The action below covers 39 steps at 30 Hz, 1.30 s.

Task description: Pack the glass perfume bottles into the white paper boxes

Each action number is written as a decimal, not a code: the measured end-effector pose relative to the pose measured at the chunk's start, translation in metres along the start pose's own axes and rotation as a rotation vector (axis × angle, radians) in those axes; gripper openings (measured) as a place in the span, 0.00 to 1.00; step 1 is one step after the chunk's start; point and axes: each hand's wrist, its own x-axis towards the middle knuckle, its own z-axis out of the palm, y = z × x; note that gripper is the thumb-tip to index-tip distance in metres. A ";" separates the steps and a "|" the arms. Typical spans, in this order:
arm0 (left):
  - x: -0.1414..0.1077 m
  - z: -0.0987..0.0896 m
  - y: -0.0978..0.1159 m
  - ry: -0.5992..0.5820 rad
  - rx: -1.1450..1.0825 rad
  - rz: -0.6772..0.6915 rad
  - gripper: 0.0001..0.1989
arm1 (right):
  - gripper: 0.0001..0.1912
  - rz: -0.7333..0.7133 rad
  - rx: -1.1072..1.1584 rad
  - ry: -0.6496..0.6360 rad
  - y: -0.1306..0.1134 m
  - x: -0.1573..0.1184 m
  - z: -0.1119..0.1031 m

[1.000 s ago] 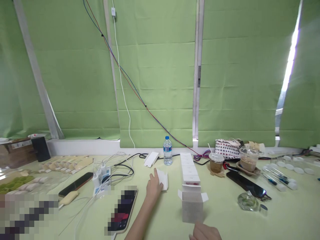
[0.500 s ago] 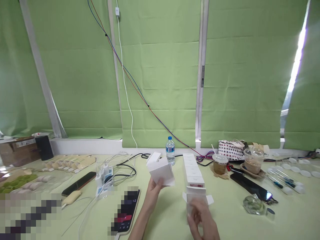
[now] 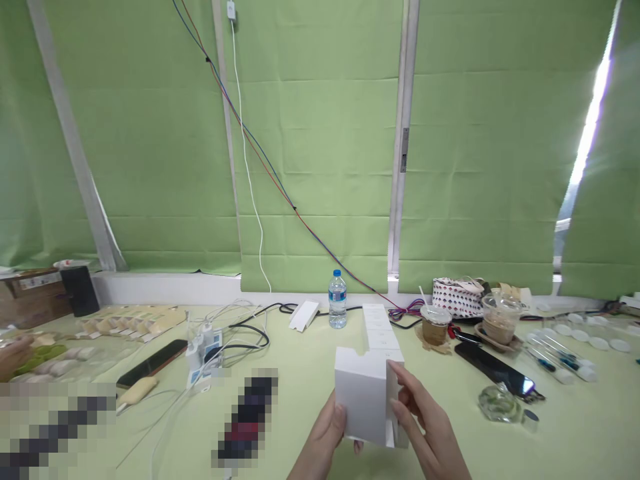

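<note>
A white cardboard box (image 3: 361, 397) with a notched upper edge stands upright between my hands, close to me. My left hand (image 3: 325, 430) is closed on its left side, thumb on the front face. My right hand (image 3: 423, 417) grips the right side, with index finger and thumb against the cardboard. Some of the fingers are hidden behind the box. Just beyond it runs a row of white boxes (image 3: 379, 325), its near end partly covered. A separate white carton (image 3: 303, 315) lies at the back, left of the water bottle (image 3: 337, 300).
Left of me are a blurred-out phone (image 3: 247, 417), a power strip (image 3: 203, 353) with tangled cables and a dark phone (image 3: 153, 363). On the right lie a drink cup (image 3: 435, 325), a black phone (image 3: 495, 367) and a glass container (image 3: 500, 403). Another person's hand (image 3: 15, 357) shows at far left.
The white carton from my left hand now lies at the back beside the bottle. My left hand has come down to the box, and both hands now hold it, nearer to me.
</note>
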 end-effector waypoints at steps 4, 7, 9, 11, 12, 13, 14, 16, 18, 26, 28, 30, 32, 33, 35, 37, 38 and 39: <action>0.000 0.006 0.001 -0.033 -0.011 0.041 0.32 | 0.16 0.012 0.066 -0.035 0.001 -0.001 -0.004; 0.000 0.010 0.004 -0.040 0.045 0.083 0.30 | 0.16 -0.008 0.116 -0.080 -0.002 -0.002 -0.005; 0.001 0.011 0.004 -0.051 0.105 0.110 0.29 | 0.18 -0.029 0.142 -0.103 -0.005 -0.001 -0.007; 0.002 0.012 0.002 -0.064 0.157 0.122 0.29 | 0.19 -0.039 0.148 -0.132 -0.009 0.000 -0.011; 0.003 0.012 0.002 -0.072 0.180 0.124 0.29 | 0.18 -0.036 0.144 -0.148 -0.011 0.001 -0.013; 0.003 0.013 0.001 -0.081 0.202 0.128 0.29 | 0.17 -0.027 0.136 -0.160 -0.013 0.002 -0.016; 0.003 0.015 0.002 -0.095 0.224 0.132 0.29 | 0.17 -0.012 0.122 -0.166 -0.015 0.004 -0.018; 0.004 0.019 0.004 -0.128 0.269 0.134 0.27 | 0.16 0.023 0.086 -0.152 -0.018 0.007 -0.024; 0.006 0.023 0.009 -0.144 0.295 0.136 0.28 | 0.15 0.047 0.059 -0.112 -0.020 0.011 -0.029; 0.032 0.011 0.012 0.159 0.466 0.186 0.24 | 0.16 0.138 0.057 0.164 0.005 0.036 -0.046; 0.038 0.007 0.005 0.147 0.536 0.157 0.29 | 0.18 0.164 0.071 0.160 0.013 0.039 -0.044; 0.042 0.006 -0.004 0.089 0.542 0.104 0.35 | 0.19 0.190 0.074 0.156 0.019 0.039 -0.040; 0.044 0.008 -0.014 0.047 0.521 0.057 0.37 | 0.20 0.210 0.068 0.153 0.024 0.039 -0.037; 0.044 0.009 -0.018 0.043 0.511 0.041 0.37 | 0.20 0.215 0.064 0.154 0.026 0.038 -0.035; 0.044 0.011 -0.025 0.050 0.493 0.024 0.35 | 0.20 0.216 0.058 0.163 0.029 0.038 -0.035; 0.043 0.012 -0.027 0.040 0.466 0.032 0.32 | 0.20 0.210 0.046 0.166 0.031 0.037 -0.036; 0.042 0.013 -0.027 0.027 0.454 0.040 0.31 | 0.19 0.205 0.032 0.161 0.032 0.037 -0.037; 0.041 0.014 -0.026 0.019 0.445 0.047 0.31 | 0.19 0.200 0.011 0.147 0.032 0.037 -0.038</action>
